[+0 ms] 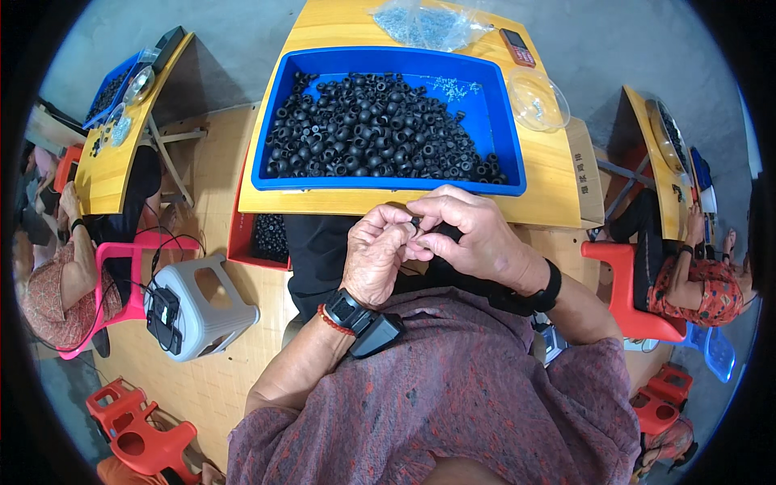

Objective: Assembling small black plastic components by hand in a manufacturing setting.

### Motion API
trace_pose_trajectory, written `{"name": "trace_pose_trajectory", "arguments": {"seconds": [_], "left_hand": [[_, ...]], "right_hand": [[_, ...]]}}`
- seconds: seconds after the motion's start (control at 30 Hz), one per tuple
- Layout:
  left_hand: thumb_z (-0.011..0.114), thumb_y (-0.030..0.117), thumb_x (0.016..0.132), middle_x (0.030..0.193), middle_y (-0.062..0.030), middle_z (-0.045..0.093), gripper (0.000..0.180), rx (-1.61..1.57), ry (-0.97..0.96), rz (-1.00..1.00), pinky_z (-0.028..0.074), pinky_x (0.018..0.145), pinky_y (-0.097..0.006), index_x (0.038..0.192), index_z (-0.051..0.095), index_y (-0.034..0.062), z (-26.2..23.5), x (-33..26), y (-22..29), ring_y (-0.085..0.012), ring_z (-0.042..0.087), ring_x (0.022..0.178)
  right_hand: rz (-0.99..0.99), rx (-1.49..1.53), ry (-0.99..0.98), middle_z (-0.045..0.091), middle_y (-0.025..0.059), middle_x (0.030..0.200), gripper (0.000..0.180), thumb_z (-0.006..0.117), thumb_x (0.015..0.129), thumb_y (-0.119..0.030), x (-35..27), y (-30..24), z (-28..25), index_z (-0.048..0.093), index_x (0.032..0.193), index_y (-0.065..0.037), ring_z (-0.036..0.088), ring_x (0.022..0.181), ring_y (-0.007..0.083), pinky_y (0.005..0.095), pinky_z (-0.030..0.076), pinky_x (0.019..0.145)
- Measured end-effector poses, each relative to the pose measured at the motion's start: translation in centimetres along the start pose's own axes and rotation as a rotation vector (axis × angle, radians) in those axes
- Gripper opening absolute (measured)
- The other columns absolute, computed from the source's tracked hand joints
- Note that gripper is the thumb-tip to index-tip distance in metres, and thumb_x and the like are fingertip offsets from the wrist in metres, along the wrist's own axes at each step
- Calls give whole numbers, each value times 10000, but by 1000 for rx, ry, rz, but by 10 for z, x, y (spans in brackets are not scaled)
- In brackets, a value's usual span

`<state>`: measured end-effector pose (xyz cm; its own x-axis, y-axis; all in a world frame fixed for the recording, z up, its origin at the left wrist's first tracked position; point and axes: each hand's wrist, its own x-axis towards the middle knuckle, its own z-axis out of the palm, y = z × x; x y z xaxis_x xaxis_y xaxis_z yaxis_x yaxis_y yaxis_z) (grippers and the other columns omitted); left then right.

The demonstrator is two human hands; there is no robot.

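Note:
My left hand [378, 252] and my right hand [469, 234] meet just off the table's near edge, above my lap. Between their fingertips sits a small black plastic part [415, 221], mostly covered by the fingers. Both hands are closed in a pinch around it. Beyond them, a blue tray [388, 191] stands on the yellow table. It holds a heap of small round black hollow parts [364, 129]. Tiny pale-blue pieces [453, 87] lie scattered in the tray's far right corner.
A plastic bag of pale-blue pieces [432, 26], a red phone [517, 47] and a clear round dish [537, 99] are on the table [323, 24]. Below stands a red bin [239, 242]. A grey stool [194, 311] is left; people sit at side tables.

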<state>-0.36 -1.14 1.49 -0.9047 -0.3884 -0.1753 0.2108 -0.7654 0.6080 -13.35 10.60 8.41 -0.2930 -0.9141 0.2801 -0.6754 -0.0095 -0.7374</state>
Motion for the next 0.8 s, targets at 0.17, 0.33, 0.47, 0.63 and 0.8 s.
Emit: {"name": "trace_pose_trajectory", "arguments": {"seconds": [0.17, 0.33, 0.47, 0.63, 0.8], "left_hand": [[571, -11, 922, 892, -73, 668, 62, 1, 61, 49, 588, 637, -271, 959, 611, 18, 2, 0, -4, -117, 654, 696], [592, 19, 932, 874, -55, 676, 54, 88, 95, -8, 571, 643, -251, 973, 627, 28, -1, -1, -1, -102, 649, 709], [597, 54, 950, 890, -66, 690, 81, 115, 118, -35, 594, 698, -267, 1008, 635, 12, 8, -2, 5, -116, 675, 754], [575, 69, 970, 921, -99, 702, 113, 51, 44, -74, 606, 721, -293, 1014, 631, -19, 1, -1, 4, -149, 700, 794], [570, 55, 970, 894, -114, 703, 112, 80, 35, -45, 607, 715, -301, 1004, 629, -33, 4, -3, 4, -163, 704, 764]], "right_hand": [[-59, -52, -48, 641, 152, 882, 282, 712, 816, -114, 3, -2, 3, 639, 1042, 38, 660, 749, 312, 368, 548, 693], [-115, -432, -114, 619, 157, 804, 277, 755, 785, -160, 2, -2, 9, 630, 931, 40, 646, 727, 312, 398, 534, 639], [-146, -480, -109, 612, 160, 786, 266, 739, 793, -159, 4, 1, 4, 623, 917, 45, 654, 708, 305, 393, 540, 619], [-175, -471, -57, 599, 130, 816, 282, 722, 806, -209, 1, 10, 5, 607, 915, 24, 658, 767, 296, 387, 540, 612], [-202, -476, -54, 597, 129, 816, 352, 734, 805, -237, 0, 7, 8, 610, 986, 38, 653, 755, 290, 382, 542, 615]]}}
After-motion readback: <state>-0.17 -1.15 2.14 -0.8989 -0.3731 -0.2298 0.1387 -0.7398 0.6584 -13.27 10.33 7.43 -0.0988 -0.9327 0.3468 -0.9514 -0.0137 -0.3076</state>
